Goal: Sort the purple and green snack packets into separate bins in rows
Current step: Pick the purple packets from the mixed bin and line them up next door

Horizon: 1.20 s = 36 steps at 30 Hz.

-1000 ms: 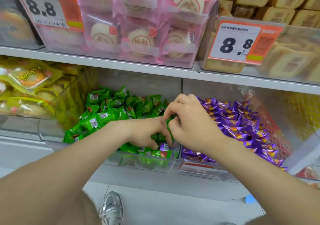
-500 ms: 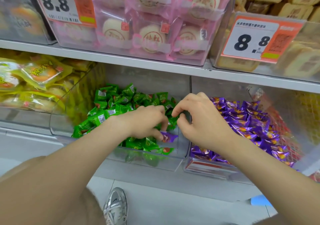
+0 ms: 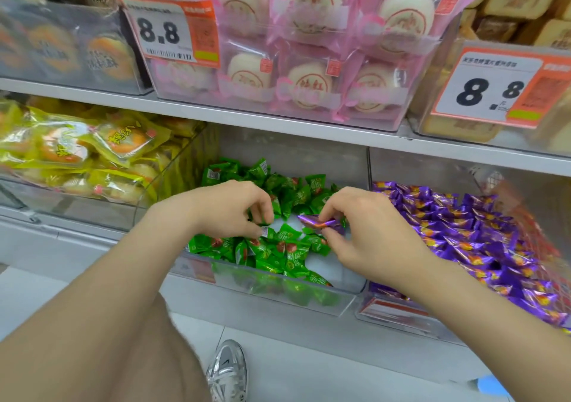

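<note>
A clear bin point(image 3: 336, 304) on the lower shelf holds a heap of green snack packets point(image 3: 287, 251). To its right a second clear bin point(image 3: 389, 316) is full of purple snack packets point(image 3: 457, 231). My right hand point(image 3: 367, 234) hovers over the green bin and pinches one purple packet point(image 3: 318, 223) between thumb and fingers. My left hand point(image 3: 234, 208) is beside it, its curled fingertips pinching a green packet point(image 3: 268, 231) in the heap.
Yellow-wrapped cakes point(image 3: 77, 148) fill the bin to the left. The upper shelf point(image 3: 278, 120) carries pink-wrapped round cakes point(image 3: 312, 83), brown cakes and two 8.8 price tags point(image 3: 173, 31). A silver shoe point(image 3: 227, 370) stands on the floor below.
The purple packet that lay among the green ones near my left fingers is now lifted in my right hand. Both hands have drawn slightly apart over the green bin.
</note>
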Tool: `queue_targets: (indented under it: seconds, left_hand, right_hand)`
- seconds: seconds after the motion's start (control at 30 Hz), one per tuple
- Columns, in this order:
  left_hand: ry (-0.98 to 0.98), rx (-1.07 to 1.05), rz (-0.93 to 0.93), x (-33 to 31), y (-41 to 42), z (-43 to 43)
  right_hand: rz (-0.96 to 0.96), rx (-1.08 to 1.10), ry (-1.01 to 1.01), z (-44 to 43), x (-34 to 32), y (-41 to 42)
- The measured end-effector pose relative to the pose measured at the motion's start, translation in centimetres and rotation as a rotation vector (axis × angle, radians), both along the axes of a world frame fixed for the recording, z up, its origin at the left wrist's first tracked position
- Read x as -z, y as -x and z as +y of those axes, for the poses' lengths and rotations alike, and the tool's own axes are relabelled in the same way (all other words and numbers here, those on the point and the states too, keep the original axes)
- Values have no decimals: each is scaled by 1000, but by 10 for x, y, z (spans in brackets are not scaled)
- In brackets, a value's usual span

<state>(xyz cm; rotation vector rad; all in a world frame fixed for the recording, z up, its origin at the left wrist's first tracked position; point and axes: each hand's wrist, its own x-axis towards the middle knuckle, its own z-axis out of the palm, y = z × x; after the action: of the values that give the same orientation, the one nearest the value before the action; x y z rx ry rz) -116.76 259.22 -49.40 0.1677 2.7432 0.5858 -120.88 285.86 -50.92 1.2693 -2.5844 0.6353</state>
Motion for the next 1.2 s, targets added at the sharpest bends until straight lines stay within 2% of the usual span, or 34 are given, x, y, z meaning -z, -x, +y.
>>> queue_targets:
  seconds: [0.07, 0.2, 0.27, 0.33, 0.4, 0.5, 0.6, 0.73, 0.87, 0.97, 1.07, 1.13, 1.2]
  left_hand:
    - [170, -3, -61, 8, 1, -9]
    - [315, 78, -106, 21, 6, -13]
    - [414, 120, -10, 28, 10, -11]
    - [494, 141, 170, 37, 14, -6]
    - [423, 53, 350, 43, 20, 1]
    - [179, -115, 427, 44, 32, 0]
    - [95, -85, 352, 37, 37, -15]
    - [298, -174, 230, 37, 29, -28]
    - [282, -92, -187, 39, 15, -8]
    - [219, -3, -318, 34, 2, 17]
    - [112, 93, -332, 25, -9, 27]
    - [40, 108, -266, 23, -15, 29]
    - [47, 86, -166, 23, -19, 34]
  right_hand:
    - [10, 67, 23, -3, 0, 2]
    - [1, 96, 84, -7, -4, 4]
    - [7, 86, 72, -9, -2, 3]
    - [17, 86, 42, -11, 0, 4]
    - [18, 83, 2, -14, 1, 4]
    - [18, 84, -19, -17, 0, 3]
    - [41, 92, -46, -18, -1, 4]
    - [-7, 94, -68, -19, -3, 3]
    - [-26, 106, -67, -18, -4, 1]
    - [-15, 104, -14, -17, -4, 1]
    - [-49, 172, 159, -17, -9, 1]
    - [-172, 258, 303, -15, -14, 4]
    - [-334, 308, 451, -9, -17, 7]
